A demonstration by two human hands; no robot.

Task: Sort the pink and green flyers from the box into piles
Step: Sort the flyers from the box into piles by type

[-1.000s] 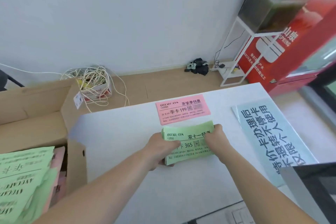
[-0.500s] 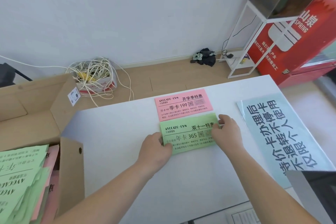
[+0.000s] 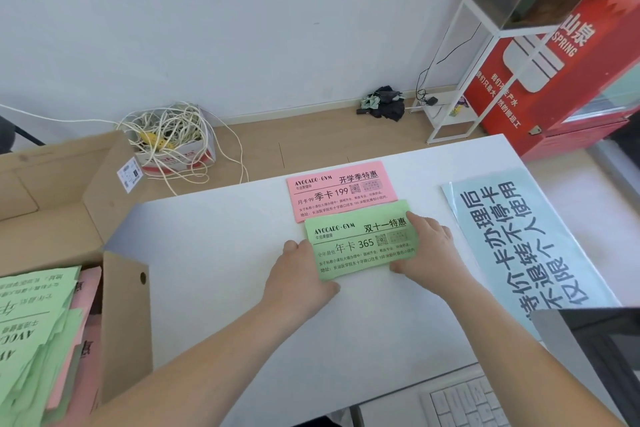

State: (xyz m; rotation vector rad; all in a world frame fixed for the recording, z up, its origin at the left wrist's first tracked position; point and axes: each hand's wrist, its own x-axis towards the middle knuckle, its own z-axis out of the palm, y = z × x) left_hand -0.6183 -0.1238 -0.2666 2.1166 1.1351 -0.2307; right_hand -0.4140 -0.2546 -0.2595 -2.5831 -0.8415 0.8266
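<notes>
Now lowered green flyer (image 3: 360, 243) flat onto surface (image 3: 225, 253), just overlapping near edge of pink flyer (image 3: 341, 189). Pressing with spread right grip (image 3: 427, 246); cannot tell for left grip (image 3: 298, 270). Begins green pile.

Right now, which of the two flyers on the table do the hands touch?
The green flyer, the nearer one: the left hand and right hand touch its two ends. The pink flyer lies beyond it, untouched.

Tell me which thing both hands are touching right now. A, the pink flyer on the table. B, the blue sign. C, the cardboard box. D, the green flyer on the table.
D: the left hand and the right hand sit at opposite ends of the green flyer, while the pink flyer lies untouched beyond it.
</notes>
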